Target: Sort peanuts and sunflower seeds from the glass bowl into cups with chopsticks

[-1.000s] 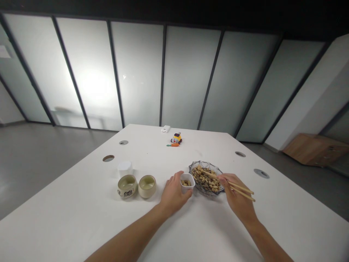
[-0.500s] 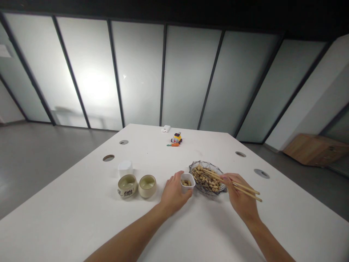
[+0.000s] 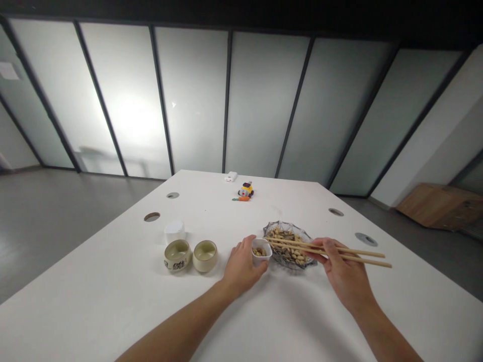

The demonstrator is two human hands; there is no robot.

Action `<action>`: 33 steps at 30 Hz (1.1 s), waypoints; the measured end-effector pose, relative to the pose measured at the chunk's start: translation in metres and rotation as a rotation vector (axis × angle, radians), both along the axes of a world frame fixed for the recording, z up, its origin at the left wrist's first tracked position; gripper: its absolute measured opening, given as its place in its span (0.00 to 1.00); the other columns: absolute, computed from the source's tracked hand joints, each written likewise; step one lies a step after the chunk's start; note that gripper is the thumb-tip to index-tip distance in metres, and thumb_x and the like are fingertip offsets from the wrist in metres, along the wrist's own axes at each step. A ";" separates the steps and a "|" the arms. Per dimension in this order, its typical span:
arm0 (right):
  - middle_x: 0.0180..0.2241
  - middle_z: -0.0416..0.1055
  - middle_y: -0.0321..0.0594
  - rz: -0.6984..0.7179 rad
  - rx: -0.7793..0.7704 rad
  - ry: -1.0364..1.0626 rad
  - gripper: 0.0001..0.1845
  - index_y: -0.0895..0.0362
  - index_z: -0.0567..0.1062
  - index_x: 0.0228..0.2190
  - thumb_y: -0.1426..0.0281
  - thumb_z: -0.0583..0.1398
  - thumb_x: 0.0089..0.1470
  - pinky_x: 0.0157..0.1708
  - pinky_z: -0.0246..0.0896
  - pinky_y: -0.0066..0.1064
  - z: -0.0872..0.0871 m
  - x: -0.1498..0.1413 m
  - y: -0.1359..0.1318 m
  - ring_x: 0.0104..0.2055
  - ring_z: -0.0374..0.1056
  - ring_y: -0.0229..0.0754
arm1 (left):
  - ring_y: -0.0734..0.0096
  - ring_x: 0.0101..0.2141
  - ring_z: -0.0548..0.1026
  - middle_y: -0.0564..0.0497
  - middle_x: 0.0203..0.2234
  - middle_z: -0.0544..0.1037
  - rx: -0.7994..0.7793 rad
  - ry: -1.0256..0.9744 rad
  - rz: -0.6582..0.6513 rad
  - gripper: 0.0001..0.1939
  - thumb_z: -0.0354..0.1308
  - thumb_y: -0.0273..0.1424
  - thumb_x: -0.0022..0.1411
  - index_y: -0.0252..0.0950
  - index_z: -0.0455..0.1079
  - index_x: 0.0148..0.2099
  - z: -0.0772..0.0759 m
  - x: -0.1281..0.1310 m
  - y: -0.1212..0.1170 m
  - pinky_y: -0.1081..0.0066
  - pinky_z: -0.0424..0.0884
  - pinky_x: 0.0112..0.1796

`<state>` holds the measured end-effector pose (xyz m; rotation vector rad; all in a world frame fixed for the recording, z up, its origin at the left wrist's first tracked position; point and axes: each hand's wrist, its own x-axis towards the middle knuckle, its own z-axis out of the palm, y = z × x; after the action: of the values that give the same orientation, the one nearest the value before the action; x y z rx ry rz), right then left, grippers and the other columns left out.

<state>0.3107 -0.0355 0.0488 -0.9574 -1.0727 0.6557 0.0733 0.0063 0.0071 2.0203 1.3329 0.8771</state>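
Observation:
My left hand is closed around a small white cup that has some nuts or seeds in it. Two wooden chopsticks are gripped in my right hand. Their tips point left and reach the right rim of the white cup; whether a nut is between them is too small to tell. Under the chopsticks stands a clear glass bowl with a scalloped rim, just right of the cup. Peanuts and striped sunflower seeds fill it.
Left of my left hand stand two beige ceramic cups, a plain one and one with dark lettering. A white container is behind them. Farther back on the white table are a toy carrot, a toy car and a white box.
The chopstick tips have moved left from over the glass bowl to the rim of the white cup, and the chopsticks lie flatter. My left hand keeps its hold on the cup.

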 end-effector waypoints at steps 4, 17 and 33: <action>0.31 0.79 0.42 -0.065 -0.014 0.033 0.22 0.56 0.83 0.27 0.49 0.71 0.54 0.38 0.84 0.39 0.000 0.004 0.002 0.34 0.80 0.45 | 0.51 0.60 0.71 0.41 0.61 0.74 -0.013 0.010 -0.001 0.36 0.64 0.36 0.61 0.36 0.60 0.69 0.000 0.000 0.000 0.59 0.63 0.63; 0.35 0.81 0.47 -0.332 -0.089 -0.395 0.30 0.55 0.80 0.34 0.40 0.61 0.58 0.37 0.82 0.42 -0.018 0.018 0.008 0.35 0.82 0.52 | 0.51 0.61 0.70 0.41 0.62 0.73 -0.013 0.004 -0.005 0.36 0.64 0.36 0.61 0.36 0.60 0.69 0.000 0.000 0.000 0.58 0.62 0.63; 0.35 0.80 0.45 -0.405 -0.048 -0.622 0.31 0.53 0.82 0.33 0.40 0.56 0.62 0.44 0.75 0.45 -0.027 0.023 0.012 0.38 0.79 0.51 | 0.51 0.61 0.71 0.41 0.61 0.74 -0.017 0.030 0.001 0.36 0.63 0.37 0.61 0.36 0.60 0.69 0.001 0.001 0.000 0.59 0.63 0.62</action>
<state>0.3339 -0.0237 0.0216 -1.4216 -1.3478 0.0376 0.0742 0.0065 0.0078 2.0274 1.3531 0.8366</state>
